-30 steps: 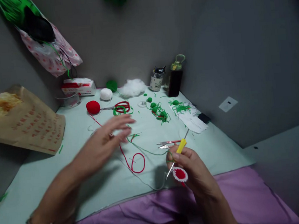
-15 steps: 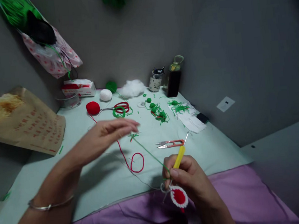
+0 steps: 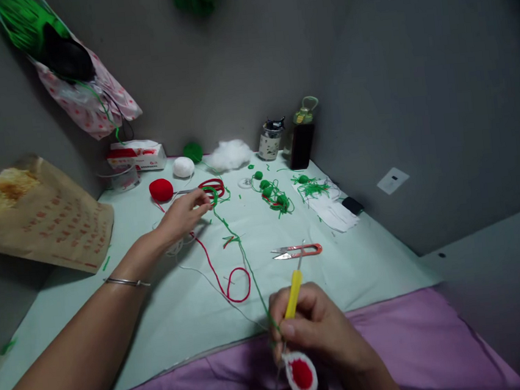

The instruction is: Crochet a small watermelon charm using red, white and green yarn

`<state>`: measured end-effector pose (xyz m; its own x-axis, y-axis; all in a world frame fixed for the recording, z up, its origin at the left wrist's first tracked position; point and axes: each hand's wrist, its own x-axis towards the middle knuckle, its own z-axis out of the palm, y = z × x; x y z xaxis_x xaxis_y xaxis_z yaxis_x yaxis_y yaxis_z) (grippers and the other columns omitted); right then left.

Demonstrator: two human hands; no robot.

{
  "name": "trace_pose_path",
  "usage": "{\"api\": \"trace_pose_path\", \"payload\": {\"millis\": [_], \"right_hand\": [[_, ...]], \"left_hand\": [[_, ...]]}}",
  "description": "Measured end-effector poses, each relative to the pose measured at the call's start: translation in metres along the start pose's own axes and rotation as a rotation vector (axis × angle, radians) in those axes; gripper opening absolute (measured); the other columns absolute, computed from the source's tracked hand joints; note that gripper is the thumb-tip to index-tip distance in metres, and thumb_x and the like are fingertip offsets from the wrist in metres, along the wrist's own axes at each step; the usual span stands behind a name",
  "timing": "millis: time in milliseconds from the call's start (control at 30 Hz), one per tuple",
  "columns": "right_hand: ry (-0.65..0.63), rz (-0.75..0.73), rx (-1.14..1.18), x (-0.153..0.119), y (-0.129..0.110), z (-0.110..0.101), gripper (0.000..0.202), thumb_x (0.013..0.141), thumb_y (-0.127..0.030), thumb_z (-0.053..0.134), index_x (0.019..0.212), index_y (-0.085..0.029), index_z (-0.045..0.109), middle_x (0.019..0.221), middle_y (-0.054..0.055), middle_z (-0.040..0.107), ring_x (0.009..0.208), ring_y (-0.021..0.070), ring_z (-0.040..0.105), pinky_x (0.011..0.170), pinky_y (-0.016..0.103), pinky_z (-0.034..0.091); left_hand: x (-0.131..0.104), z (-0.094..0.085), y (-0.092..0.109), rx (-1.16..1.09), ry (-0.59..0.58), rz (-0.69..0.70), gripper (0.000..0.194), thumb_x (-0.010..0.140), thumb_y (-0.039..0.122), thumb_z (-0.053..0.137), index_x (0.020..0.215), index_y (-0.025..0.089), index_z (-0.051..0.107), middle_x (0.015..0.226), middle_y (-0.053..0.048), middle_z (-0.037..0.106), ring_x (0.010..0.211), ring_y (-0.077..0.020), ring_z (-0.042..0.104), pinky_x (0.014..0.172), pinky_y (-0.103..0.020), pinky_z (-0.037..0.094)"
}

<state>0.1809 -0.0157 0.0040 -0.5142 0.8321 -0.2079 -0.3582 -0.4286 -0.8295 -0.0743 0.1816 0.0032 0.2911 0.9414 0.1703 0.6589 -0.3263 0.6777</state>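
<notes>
- My right hand is closed round the yellow-handled hook, low over the near edge of the table; the handle slants upward between thumb and fingers, with a metal end pointing away from me.
- The red-and-white crocheted piece hangs just below those fingers, its red middle ringed by a white border; it is over the purple cloth, nearer me than the table's edge.
- My left hand is stretched far across the table, fingers bent, tips at the coil of green yarn; I cannot tell whether they pinch it or only touch it; a bracelet sits on that wrist.
- A green strand runs from the coil down to my right fingers.
- The red-handled scissors lie right by the coil, partly hidden by it and by my left hand; the red yarn ball is to their left, the white yarn ball behind that.
- A loop of red yarn lies left of the green strand; the orange-handled snips lie to its right, beyond the hook; farther back is a tangle of green yarn.
</notes>
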Motion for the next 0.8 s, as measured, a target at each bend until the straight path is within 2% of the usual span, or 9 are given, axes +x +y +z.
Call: {"api": "trace_pose_path", "payload": {"millis": [100,200,300,467,567,667,800], "right_hand": [[-0.221,0.069,-0.159,-0.004,0.007,0.01,0.035,0.077,-0.05,0.086,0.075,-0.016,0.076,0.061,-0.003,0.058,0.053,0.0066,0.048,0.05,0.019,0.036],[-0.316,0.076,-0.293,-0.005,0.012,0.016,0.035,0.084,-0.049,0.078,0.075,-0.016,0.077,0.064,-0.003,0.055,0.058,0.0074,0.043,0.052,0.021,0.032],[-0.306,0.09,-0.284,-0.003,0.017,0.014,0.036,0.085,-0.051,0.077,0.077,-0.016,0.077,0.065,-0.003,0.056,0.056,0.0067,0.04,0.051,0.022,0.03],[-0.321,0.081,-0.252,0.004,0.032,0.003,0.041,0.07,-0.05,0.091,0.075,-0.013,0.075,0.058,-0.004,0.056,0.048,0.0043,0.039,0.042,0.019,0.026],[-0.304,0.066,-0.282,0.005,0.038,0.001,0.047,0.074,-0.057,0.086,0.073,-0.012,0.073,0.057,-0.004,0.055,0.047,0.0035,0.038,0.042,0.019,0.025],[-0.309,0.059,-0.301,0.005,0.039,0.002,0.05,0.074,-0.061,0.084,0.071,-0.013,0.072,0.054,-0.006,0.052,0.045,0.0034,0.036,0.041,0.019,0.023],[-0.31,0.059,-0.323,0.006,0.037,0.005,0.048,0.074,-0.06,0.084,0.072,-0.014,0.073,0.052,-0.006,0.051,0.046,0.0043,0.037,0.042,0.019,0.024]], "left_hand": [[0.004,0.01,0.018,-0.096,-0.067,0.051,0.015,0.095,0.032,0.057,0.101,0.022,0.066,0.094,-0.003,0.077,0.09,-0.0206,0.071,0.081,-0.031,0.052],[0.008,0.021,0.03,-0.077,-0.168,0.052,0.016,0.094,0.032,0.063,0.103,0.021,0.07,0.088,-0.002,0.076,0.085,-0.0207,0.071,0.079,-0.032,0.053],[0.01,0.025,0.031,0.044,-0.303,0.003,0.021,0.097,0.035,0.068,0.107,0.017,0.071,0.097,-0.004,0.075,0.088,-0.022,0.071,0.081,-0.039,0.058],[0.004,0.025,0.029,0.276,-0.486,-0.148,0.032,0.099,0.035,0.068,0.125,0.017,0.067,0.125,-0.01,0.07,0.104,-0.0257,0.071,0.088,-0.047,0.061],[-0.005,0.028,0.034,0.354,-0.519,-0.174,0.035,0.099,0.035,0.068,0.129,0.018,0.065,0.13,-0.011,0.068,0.108,-0.0269,0.07,0.09,-0.048,0.061],[-0.013,0.031,0.044,0.373,-0.526,-0.131,0.034,0.1,0.034,0.067,0.13,0.019,0.065,0.132,-0.011,0.067,0.109,-0.0271,0.069,0.092,-0.049,0.06],[-0.005,0.035,0.067,0.313,-0.497,-0.051,0.034,0.1,0.034,0.067,0.13,0.019,0.065,0.132,-0.011,0.067,0.109,-0.0268,0.069,0.091,-0.048,0.06]]}}
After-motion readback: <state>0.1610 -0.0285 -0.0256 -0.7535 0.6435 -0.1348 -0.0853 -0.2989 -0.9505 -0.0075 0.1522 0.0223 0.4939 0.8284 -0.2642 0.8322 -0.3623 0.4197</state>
